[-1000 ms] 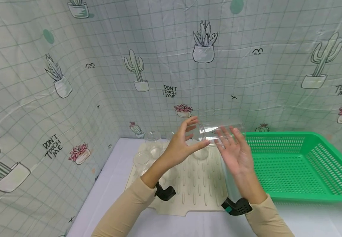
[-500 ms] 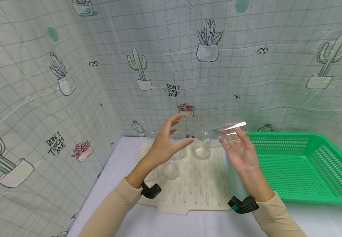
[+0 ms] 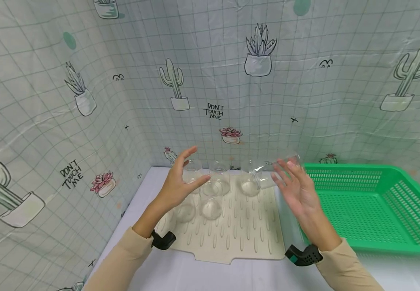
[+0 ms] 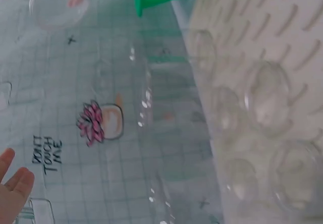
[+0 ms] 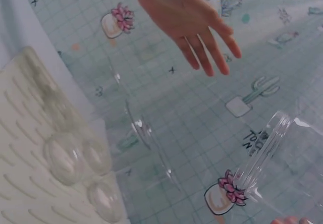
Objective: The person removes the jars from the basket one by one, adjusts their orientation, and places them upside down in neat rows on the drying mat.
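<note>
My right hand (image 3: 298,190) grips a clear jar (image 3: 262,178) with a ridged screw mouth, held above the mat's back right. The jar lies nearly sideways, mouth toward the left; in the right wrist view the jar's threaded neck (image 5: 267,153) shows at the lower right. Apart from it, my left hand (image 3: 175,186) hovers over the mat's left side with fingers spread and nothing in them. Several more clear jars (image 3: 211,208) stand on the cream ridged mat (image 3: 239,238), near and behind the left hand. In the left wrist view, those jars' bases (image 4: 267,98) show through clear walls.
A green plastic basket (image 3: 359,218) with perforated sides stands right of the mat. White cloth (image 3: 253,277) covers the table. A cactus-print curtain (image 3: 202,60) hangs behind and along the left.
My left hand has come away from the jar's mouth and moved left over the mat. The right hand keeps the jar, whose mouth end has tipped lower.
</note>
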{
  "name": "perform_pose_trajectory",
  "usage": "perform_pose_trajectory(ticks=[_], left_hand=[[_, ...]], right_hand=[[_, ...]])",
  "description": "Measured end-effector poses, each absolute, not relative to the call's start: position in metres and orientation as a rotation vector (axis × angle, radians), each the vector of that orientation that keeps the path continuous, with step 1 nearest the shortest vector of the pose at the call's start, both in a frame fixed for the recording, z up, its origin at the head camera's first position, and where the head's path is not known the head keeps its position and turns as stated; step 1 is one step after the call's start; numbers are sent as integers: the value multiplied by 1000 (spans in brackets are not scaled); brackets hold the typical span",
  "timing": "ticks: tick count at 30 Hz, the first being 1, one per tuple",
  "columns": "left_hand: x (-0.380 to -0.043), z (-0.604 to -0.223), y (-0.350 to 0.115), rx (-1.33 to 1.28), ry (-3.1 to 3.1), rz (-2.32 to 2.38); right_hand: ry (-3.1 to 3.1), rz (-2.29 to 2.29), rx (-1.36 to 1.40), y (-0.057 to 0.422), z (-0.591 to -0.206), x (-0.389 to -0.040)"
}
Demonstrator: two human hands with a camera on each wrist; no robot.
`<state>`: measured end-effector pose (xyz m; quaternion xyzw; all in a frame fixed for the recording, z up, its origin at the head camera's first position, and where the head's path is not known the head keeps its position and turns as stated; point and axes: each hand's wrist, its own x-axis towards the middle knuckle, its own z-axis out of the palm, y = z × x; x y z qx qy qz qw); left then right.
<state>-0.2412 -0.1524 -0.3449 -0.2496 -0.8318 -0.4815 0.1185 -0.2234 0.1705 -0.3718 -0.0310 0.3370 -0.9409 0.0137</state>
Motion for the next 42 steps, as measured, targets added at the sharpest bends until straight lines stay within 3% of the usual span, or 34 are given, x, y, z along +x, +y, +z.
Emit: perform_pose_trajectory(ticks=[10,26,42], left_hand=[[-227,-363,-184,-584,-2494,-1410],[-208,-426,-234,-432,-2737,-1104],[-194,-464,-245,-366,-3005,-772]], right_hand=[[1124,-2926,-64,170,-377,-222],[1218,-2885,-70,168,-382,-222],[1321,-2821,43,164,-381,-222]])
